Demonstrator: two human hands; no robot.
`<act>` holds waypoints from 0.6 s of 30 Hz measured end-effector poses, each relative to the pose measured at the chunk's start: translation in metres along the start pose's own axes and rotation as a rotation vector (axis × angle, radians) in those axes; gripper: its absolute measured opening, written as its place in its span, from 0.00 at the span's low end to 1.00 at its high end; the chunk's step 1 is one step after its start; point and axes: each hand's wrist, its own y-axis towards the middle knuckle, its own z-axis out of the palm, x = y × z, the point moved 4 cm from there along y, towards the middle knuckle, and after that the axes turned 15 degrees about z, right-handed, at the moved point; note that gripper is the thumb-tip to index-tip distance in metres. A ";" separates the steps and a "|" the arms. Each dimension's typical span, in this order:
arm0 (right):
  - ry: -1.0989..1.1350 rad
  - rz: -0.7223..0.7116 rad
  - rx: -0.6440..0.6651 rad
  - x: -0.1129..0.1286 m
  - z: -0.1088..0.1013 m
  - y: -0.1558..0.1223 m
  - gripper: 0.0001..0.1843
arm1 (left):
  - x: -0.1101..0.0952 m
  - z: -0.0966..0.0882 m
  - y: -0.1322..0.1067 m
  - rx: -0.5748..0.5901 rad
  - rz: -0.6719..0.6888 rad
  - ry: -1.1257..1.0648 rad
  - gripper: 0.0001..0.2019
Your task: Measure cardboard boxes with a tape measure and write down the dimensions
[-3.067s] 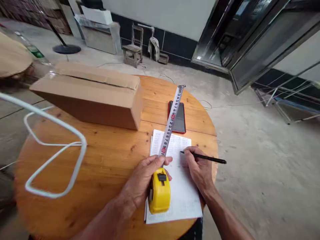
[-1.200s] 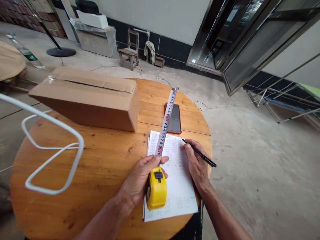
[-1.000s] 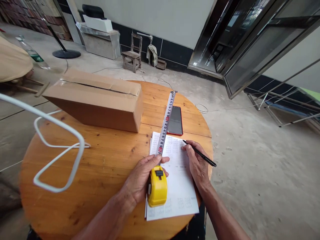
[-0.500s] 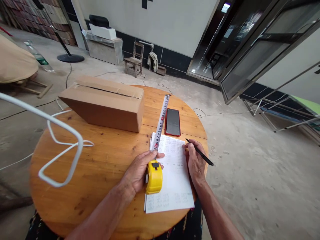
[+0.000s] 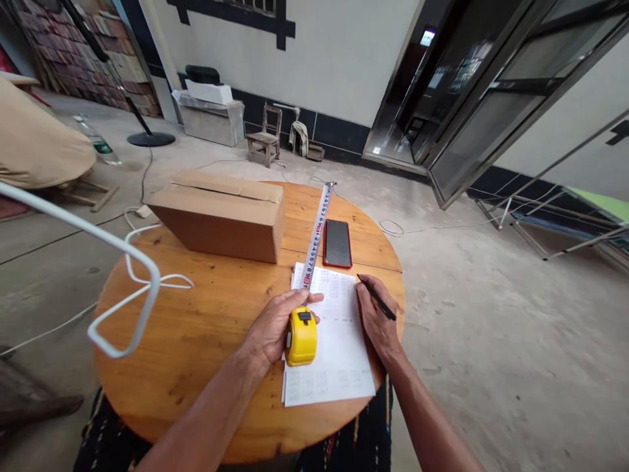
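My left hand (image 5: 278, 326) is closed around a yellow tape measure (image 5: 301, 337) above the papers. Its silver blade (image 5: 315, 242) is pulled out and points away from me, with the hooked end past the phone. In my right hand (image 5: 378, 321) a black pen (image 5: 377, 298) is held between thumb and fingers; the hand rests at the right edge of the papers. Those white sheets (image 5: 339, 367) carry rows of faint writing, too small to read. A dark phone (image 5: 337, 244) in a red case lies just beyond the papers, right of the blade.
On the round wooden table (image 5: 162, 367) a closed cardboard box (image 5: 221, 226) stands at the back left. A white bent frame (image 5: 147, 288) crosses the near left. Beyond are a small wooden chair (image 5: 264, 139), a bottle (image 5: 101, 144) and a metal rack (image 5: 521, 213).
The view has shifted a little, so the table and box appear further right. My right hand has turned the pen slightly and sits closer to the papers. The left still holds the tape measure.
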 end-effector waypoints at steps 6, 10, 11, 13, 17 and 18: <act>-0.327 -0.315 0.181 0.023 -0.005 -0.012 0.17 | -0.021 -0.003 -0.022 0.029 0.062 -0.044 0.12; -0.498 -0.498 0.284 0.037 0.016 -0.021 0.19 | -0.029 -0.010 -0.051 0.033 0.046 -0.053 0.14; -0.559 -0.543 0.292 0.039 0.021 -0.023 0.19 | -0.029 -0.014 -0.058 0.023 0.047 -0.056 0.14; -0.665 -0.615 0.283 0.039 0.025 -0.024 0.20 | -0.028 -0.027 -0.072 -0.011 0.063 -0.064 0.12; -0.599 -0.627 0.184 0.050 0.017 -0.009 0.18 | -0.028 -0.061 -0.094 -0.105 0.130 -0.088 0.10; -0.566 -0.625 0.167 0.058 0.016 -0.002 0.17 | -0.029 -0.070 -0.098 -0.134 0.141 -0.092 0.10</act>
